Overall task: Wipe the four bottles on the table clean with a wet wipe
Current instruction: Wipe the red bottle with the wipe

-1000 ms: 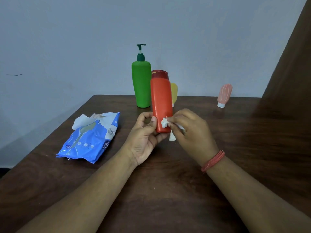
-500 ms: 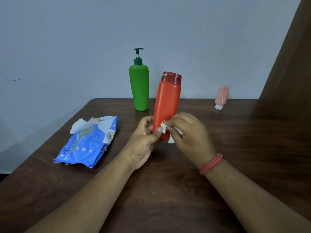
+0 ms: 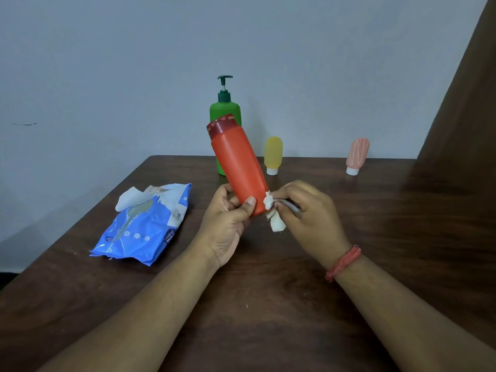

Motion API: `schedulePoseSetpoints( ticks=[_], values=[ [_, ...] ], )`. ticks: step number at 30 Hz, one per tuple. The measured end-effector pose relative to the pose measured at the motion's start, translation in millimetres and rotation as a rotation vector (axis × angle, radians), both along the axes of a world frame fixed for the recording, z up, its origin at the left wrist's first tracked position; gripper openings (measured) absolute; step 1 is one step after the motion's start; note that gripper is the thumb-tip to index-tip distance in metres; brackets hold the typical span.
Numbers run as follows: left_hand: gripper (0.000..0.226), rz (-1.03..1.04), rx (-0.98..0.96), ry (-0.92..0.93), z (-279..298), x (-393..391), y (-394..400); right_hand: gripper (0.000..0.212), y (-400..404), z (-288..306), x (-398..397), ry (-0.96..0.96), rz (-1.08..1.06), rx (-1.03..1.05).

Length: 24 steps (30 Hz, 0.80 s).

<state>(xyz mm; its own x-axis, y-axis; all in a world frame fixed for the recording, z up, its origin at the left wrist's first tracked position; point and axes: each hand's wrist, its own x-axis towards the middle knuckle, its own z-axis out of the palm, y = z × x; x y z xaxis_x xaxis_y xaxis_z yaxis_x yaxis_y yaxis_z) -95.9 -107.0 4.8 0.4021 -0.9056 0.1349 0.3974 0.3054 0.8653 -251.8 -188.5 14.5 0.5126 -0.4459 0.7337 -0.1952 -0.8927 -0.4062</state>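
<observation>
My left hand [image 3: 228, 224] grips the bottom end of an orange-red bottle [image 3: 237, 162] with a dark red cap, held above the table and leaning with its cap to the upper left. A crumpled white wet wipe [image 3: 272, 210] is pinched in my right hand [image 3: 308, 210] and pressed against the bottle's lower right side. Behind it stands a green pump bottle [image 3: 224, 114], partly hidden. A small yellow bottle [image 3: 273, 154] and a small pink bottle [image 3: 357, 154] stand cap-down near the table's far edge.
A blue pack of wet wipes [image 3: 145, 224] lies on the dark wooden table [image 3: 268, 304] to the left, its flap open with a white wipe sticking out. A pale wall rises behind, and a brown panel fills the right side.
The orange-red bottle has swung from leaning right to leaning left, which uncovers the yellow bottle. The wipe now sits at the bottle's lower right side, and the view has shifted slightly.
</observation>
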Motion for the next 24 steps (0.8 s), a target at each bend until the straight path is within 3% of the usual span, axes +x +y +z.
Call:
schedulePoseSetpoints(
  ticks=[4, 8, 11, 14, 17, 24],
  values=[
    [0.045, 0.043, 0.005, 0.083, 0, 0, -2, 0.013, 3, 0, 5, -0.046, -0.012, 0.045],
    [0.043, 0.048, -0.008, 0.131, 3, -7, -3, 0.016, 8, -5, 15, -0.255, -0.034, 0.33],
    [0.046, 0.08, -0.003, 0.141, 5, -9, -2, 0.015, 11, -8, 18, -0.245, -0.026, 0.436],
    [0.057, 0.112, -0.016, 0.134, 6, -8, -2, 0.014, 17, -8, 20, -0.175, 0.028, 0.406],
    [0.061, 0.116, -0.018, 0.115, 6, -10, -3, 0.018, 15, -7, 20, -0.226, -0.023, 0.411],
    [0.054, 0.083, 0.007, 0.112, 5, -8, 0, 0.016, 15, -5, 18, -0.107, -0.015, 0.278]
  ],
)
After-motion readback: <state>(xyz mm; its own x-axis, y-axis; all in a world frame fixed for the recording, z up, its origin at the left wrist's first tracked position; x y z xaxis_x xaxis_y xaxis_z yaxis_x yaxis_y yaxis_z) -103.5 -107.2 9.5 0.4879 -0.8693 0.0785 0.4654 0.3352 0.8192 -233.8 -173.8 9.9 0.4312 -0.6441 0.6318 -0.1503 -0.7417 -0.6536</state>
